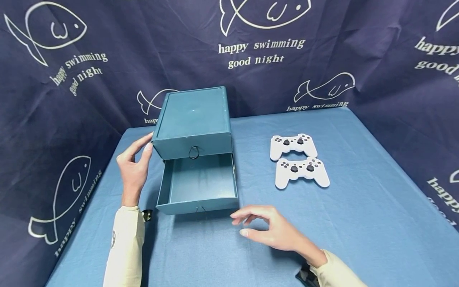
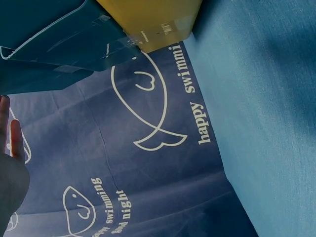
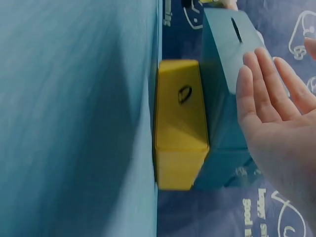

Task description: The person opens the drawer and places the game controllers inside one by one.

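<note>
A blue drawer cabinet (image 1: 195,113) stands at the back left of the table. Its upper drawer front has a dark loop pull (image 1: 193,152). Below it, a blue drawer (image 1: 197,204) is pulled out towards me, its bare bottom showing. My left hand (image 1: 134,165) rests its fingertips and thumb at the cabinet's upper left front corner, fingers mostly straight. In front of the drawer's right corner, my right hand (image 1: 272,229) hovers with relaxed, spread fingers and holds nothing. The right wrist view shows its palm and extended fingers (image 3: 264,81) overlapping the drawer front.
A yellow drawer unit (image 3: 181,123) sits under the blue ones, hidden in the head view. Two white game controllers (image 1: 294,145) (image 1: 302,172) lie one in front of the other on the blue tablecloth (image 1: 358,207), right of the cabinet. Dark printed cloth (image 1: 322,24) hangs around the table.
</note>
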Tool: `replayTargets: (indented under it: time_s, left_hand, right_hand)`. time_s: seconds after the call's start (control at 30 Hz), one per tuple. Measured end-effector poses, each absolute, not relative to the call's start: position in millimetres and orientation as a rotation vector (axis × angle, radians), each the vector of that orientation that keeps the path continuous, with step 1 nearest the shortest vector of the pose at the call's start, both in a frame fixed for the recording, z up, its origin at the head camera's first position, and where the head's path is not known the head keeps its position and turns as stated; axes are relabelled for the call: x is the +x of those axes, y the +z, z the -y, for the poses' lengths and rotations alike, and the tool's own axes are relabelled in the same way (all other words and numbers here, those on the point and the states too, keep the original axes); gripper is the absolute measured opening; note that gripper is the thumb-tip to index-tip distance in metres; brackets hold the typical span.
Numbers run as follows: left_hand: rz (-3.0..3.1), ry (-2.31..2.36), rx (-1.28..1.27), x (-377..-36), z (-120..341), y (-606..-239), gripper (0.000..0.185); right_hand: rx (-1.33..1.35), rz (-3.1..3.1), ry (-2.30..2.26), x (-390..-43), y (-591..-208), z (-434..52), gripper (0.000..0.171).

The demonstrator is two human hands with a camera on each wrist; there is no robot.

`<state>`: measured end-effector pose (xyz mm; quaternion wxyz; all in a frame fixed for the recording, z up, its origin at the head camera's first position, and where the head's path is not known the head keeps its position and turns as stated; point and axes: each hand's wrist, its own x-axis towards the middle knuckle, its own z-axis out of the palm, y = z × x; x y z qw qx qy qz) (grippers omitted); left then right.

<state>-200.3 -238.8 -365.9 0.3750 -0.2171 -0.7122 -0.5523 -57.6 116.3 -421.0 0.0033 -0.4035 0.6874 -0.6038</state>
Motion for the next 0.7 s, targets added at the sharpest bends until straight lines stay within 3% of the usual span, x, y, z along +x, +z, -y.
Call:
replayTargets:
  time_s: [0.7]
  left_hand:
    - [1.807,-1.434,-0.557,-201.1,239.6,-364.7,0.028]
  right_hand:
    - [-0.879,-2.41,-2.059,-80.4,-423.6,-210.3,0.03]
